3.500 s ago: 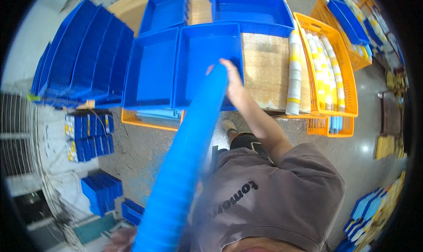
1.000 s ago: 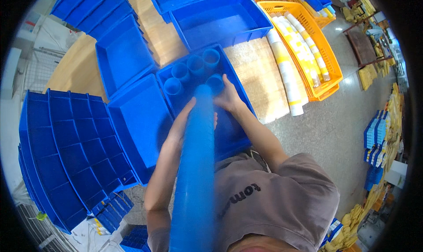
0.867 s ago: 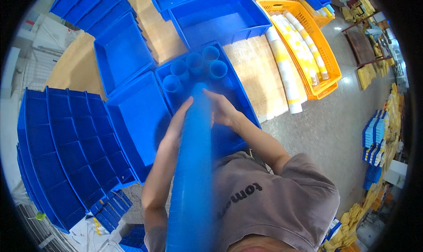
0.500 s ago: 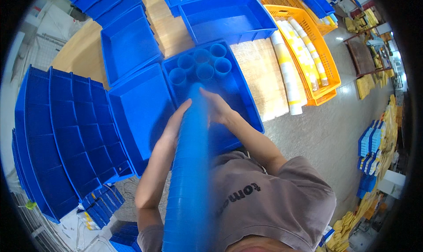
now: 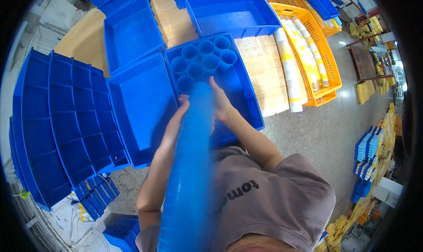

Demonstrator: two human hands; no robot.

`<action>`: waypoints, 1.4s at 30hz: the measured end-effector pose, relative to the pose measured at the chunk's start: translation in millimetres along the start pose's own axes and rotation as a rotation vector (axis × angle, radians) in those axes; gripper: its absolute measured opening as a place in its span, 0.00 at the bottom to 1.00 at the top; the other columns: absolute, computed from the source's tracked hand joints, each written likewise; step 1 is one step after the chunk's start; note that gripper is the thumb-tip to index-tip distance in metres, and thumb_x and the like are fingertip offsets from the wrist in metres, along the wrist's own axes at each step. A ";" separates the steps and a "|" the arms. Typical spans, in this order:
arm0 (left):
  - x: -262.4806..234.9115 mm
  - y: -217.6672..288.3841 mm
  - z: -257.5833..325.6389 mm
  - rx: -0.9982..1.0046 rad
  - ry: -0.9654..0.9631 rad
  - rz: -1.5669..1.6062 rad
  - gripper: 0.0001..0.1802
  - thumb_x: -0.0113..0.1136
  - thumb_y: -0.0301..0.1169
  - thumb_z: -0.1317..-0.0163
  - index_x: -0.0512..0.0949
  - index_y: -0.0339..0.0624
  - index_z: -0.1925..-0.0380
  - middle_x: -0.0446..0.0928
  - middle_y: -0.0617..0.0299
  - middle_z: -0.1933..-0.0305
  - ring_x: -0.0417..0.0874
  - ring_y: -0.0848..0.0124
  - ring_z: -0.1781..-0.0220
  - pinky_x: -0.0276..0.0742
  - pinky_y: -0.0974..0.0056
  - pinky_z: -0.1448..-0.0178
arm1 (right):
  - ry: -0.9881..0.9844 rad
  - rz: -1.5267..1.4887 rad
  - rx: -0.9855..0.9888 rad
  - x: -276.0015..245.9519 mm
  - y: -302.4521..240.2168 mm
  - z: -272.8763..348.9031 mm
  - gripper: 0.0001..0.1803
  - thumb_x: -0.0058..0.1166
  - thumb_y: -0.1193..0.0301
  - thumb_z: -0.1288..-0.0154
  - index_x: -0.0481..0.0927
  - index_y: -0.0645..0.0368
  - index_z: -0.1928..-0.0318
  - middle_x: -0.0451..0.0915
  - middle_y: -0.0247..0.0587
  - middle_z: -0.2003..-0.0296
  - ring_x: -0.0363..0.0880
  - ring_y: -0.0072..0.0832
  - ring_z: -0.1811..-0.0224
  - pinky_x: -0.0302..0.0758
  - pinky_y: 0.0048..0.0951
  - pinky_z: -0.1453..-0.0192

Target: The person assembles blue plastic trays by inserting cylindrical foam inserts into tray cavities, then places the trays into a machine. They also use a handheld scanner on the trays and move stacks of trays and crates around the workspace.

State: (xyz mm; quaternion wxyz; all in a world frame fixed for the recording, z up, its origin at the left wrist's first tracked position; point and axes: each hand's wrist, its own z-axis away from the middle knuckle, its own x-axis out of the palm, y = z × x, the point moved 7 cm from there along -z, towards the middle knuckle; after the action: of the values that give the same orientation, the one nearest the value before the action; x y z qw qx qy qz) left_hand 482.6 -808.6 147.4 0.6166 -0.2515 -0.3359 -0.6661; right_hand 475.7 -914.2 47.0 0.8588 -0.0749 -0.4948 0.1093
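Note:
A long stack of nested blue cups [image 5: 187, 164], smeared by motion, slants up along my body, its far end over a blue tray [image 5: 244, 104]. My left hand [image 5: 177, 117] wraps the stack's left side near the far end. Against its right side is my right hand [image 5: 221, 105], fingers curled round it and partly hidden behind it. Several separate blue cups [image 5: 195, 70] stand upright, mouths up, grouped at the far left of the tray. The nearest standing cup [image 5: 185, 83] is just beyond my left fingers.
An open blue bin [image 5: 143, 102] adjoins the tray on the left, with tall stacked blue bins [image 5: 79, 120] beyond it. More blue bins [image 5: 231, 14] sit on the wooden table [image 5: 260, 71]. At right, an orange crate [image 5: 328, 75] holds white-and-yellow rolls [image 5: 308, 49].
More cups now stand in the tray, nearer to my hands. The stack's far end has shifted slightly right, and both hands still grip it. The whole view has shifted a little.

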 end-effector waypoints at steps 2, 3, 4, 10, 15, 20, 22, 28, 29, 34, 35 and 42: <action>-1.0 3.8 -7.2 0.013 -0.076 -0.144 0.43 0.54 0.55 0.30 0.62 0.21 0.38 0.75 0.33 0.49 0.84 0.48 0.55 0.87 0.51 0.57 | -0.092 0.032 0.038 5.8 -4.9 3.4 0.39 0.41 0.42 0.25 0.66 0.65 0.33 0.73 0.58 0.39 0.70 0.48 0.34 0.65 0.53 0.28; -1.6 2.4 -11.9 0.004 -0.087 -0.182 0.43 0.54 0.55 0.30 0.63 0.20 0.38 0.75 0.33 0.49 0.83 0.47 0.54 0.87 0.50 0.56 | -0.126 0.070 0.040 7.5 -9.5 8.6 0.38 0.44 0.43 0.26 0.67 0.65 0.33 0.73 0.56 0.39 0.70 0.47 0.34 0.64 0.53 0.28; -2.4 -1.9 -16.7 0.003 -0.070 -0.232 0.42 0.54 0.55 0.30 0.63 0.20 0.38 0.75 0.34 0.48 0.83 0.47 0.53 0.87 0.50 0.55 | -0.005 0.057 -0.072 -0.8 -25.1 13.8 0.37 0.46 0.44 0.27 0.67 0.64 0.35 0.74 0.55 0.39 0.71 0.45 0.36 0.66 0.51 0.29; 16.0 -33.9 -38.6 0.006 0.049 -0.150 0.40 0.56 0.54 0.31 0.68 0.20 0.42 0.78 0.34 0.52 0.85 0.49 0.59 0.88 0.51 0.57 | 0.112 -0.069 -0.005 -10.3 -42.7 69.8 0.31 0.47 0.47 0.26 0.70 0.62 0.39 0.76 0.51 0.42 0.74 0.42 0.40 0.69 0.49 0.34; 21.6 -48.4 -33.6 0.009 0.143 -0.118 0.39 0.53 0.56 0.31 0.71 0.21 0.46 0.80 0.38 0.57 0.87 0.53 0.67 0.89 0.53 0.63 | -0.010 0.090 0.059 -9.7 -40.7 67.9 0.36 0.39 0.41 0.25 0.69 0.61 0.38 0.74 0.53 0.42 0.72 0.46 0.39 0.68 0.48 0.34; 4.7 -53.1 -21.8 0.231 0.259 -0.144 0.37 0.54 0.55 0.30 0.72 0.21 0.47 0.80 0.39 0.58 0.87 0.54 0.67 0.89 0.56 0.65 | -0.028 -0.017 0.252 -17.8 -17.1 64.3 0.33 0.45 0.42 0.26 0.70 0.61 0.40 0.76 0.49 0.47 0.74 0.43 0.43 0.71 0.45 0.40; -5.2 -53.5 -14.5 0.279 0.311 -0.146 0.37 0.53 0.54 0.30 0.72 0.22 0.47 0.80 0.38 0.57 0.87 0.54 0.67 0.89 0.56 0.65 | -0.102 0.232 0.198 -10.6 -12.2 64.1 0.35 0.53 0.45 0.29 0.67 0.62 0.39 0.75 0.50 0.47 0.74 0.43 0.45 0.71 0.45 0.40; -17.1 -62.0 -1.8 0.259 0.177 0.061 0.37 0.53 0.54 0.31 0.72 0.23 0.46 0.79 0.38 0.56 0.86 0.54 0.66 0.88 0.55 0.66 | 0.171 0.061 0.258 -8.6 4.2 68.0 0.37 0.46 0.41 0.28 0.70 0.63 0.39 0.75 0.53 0.43 0.74 0.44 0.43 0.70 0.49 0.36; -25.0 -63.3 0.7 0.272 0.280 -0.058 0.37 0.54 0.54 0.31 0.71 0.23 0.45 0.78 0.38 0.55 0.86 0.53 0.64 0.88 0.54 0.65 | 0.143 0.062 0.267 -5.6 5.5 67.0 0.36 0.44 0.40 0.27 0.73 0.63 0.41 0.77 0.52 0.45 0.75 0.42 0.45 0.72 0.48 0.38; -35.0 -80.4 12.0 0.273 0.378 -0.046 0.40 0.53 0.55 0.31 0.67 0.22 0.42 0.76 0.36 0.51 0.83 0.51 0.57 0.87 0.53 0.58 | 0.024 0.134 0.309 -8.1 26.1 66.4 0.28 0.44 0.47 0.24 0.77 0.63 0.46 0.80 0.48 0.53 0.79 0.39 0.50 0.74 0.42 0.40; -33.4 -77.5 17.1 0.333 0.375 -0.046 0.40 0.53 0.55 0.31 0.66 0.22 0.41 0.76 0.36 0.52 0.83 0.52 0.57 0.87 0.53 0.59 | -0.068 0.124 0.282 -3.4 29.4 65.2 0.28 0.45 0.47 0.25 0.78 0.63 0.50 0.81 0.49 0.55 0.80 0.40 0.53 0.75 0.43 0.41; -16.7 -67.1 28.5 0.287 0.432 -0.295 0.37 0.51 0.55 0.29 0.71 0.22 0.46 0.80 0.39 0.58 0.87 0.56 0.64 0.89 0.53 0.63 | 0.085 0.206 0.287 -8.4 24.7 58.8 0.37 0.53 0.49 0.28 0.61 0.67 0.35 0.70 0.62 0.39 0.74 0.48 0.40 0.71 0.55 0.35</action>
State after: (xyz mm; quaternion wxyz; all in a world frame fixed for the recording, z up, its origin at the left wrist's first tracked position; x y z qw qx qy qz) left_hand 415.7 -775.2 144.1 0.5996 0.0374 -0.3206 -0.7323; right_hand 417.9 -891.4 63.6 0.8652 -0.0066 -0.4269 0.2629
